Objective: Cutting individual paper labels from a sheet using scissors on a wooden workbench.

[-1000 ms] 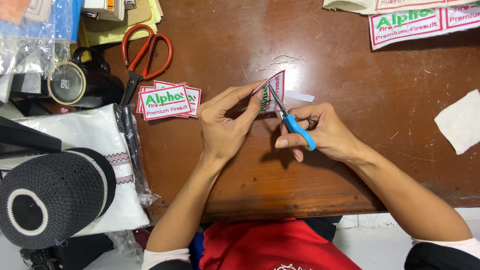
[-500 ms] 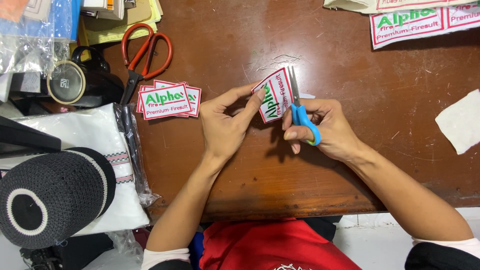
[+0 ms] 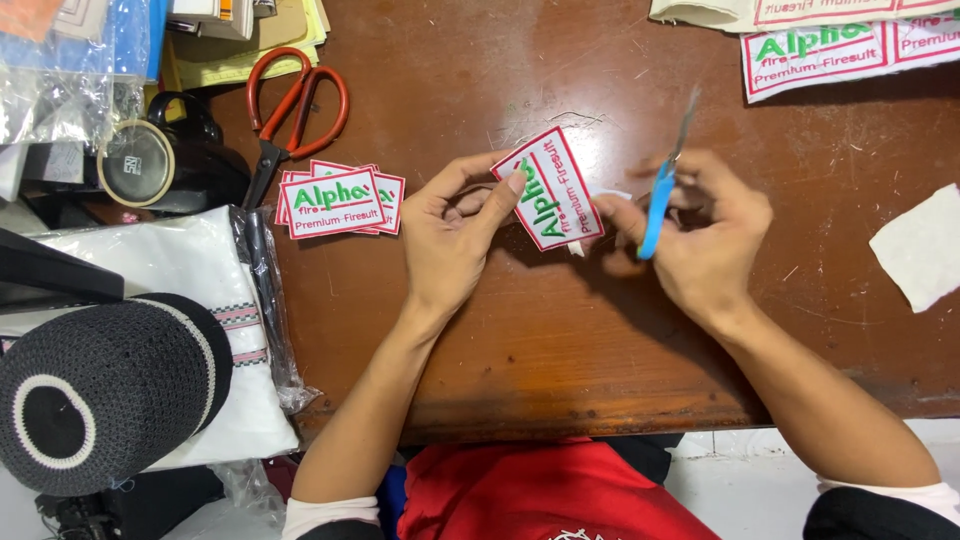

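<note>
left hand [image 3: 450, 235]: pinching embroidered patch [image 3: 548, 189] above table [image 3: 520, 330] | right hand [image 3: 700, 240]: gripping blue-handled scissors [image 3: 662, 190], blades pointing up | patch stack [image 3: 338, 200] left, apart

A white rectangular embroidered patch with a red border and green and red lettering [image 3: 548, 188] is tilted between the person's hands at the table's middle. A small stack of matching patches [image 3: 338, 201] lies to its left, beside the orange-handled scissors. An uncut strip of the same patches [image 3: 850, 50] lies at the top right edge. Clear plastic packaging [image 3: 60, 90] sits crumpled far left.
</note>
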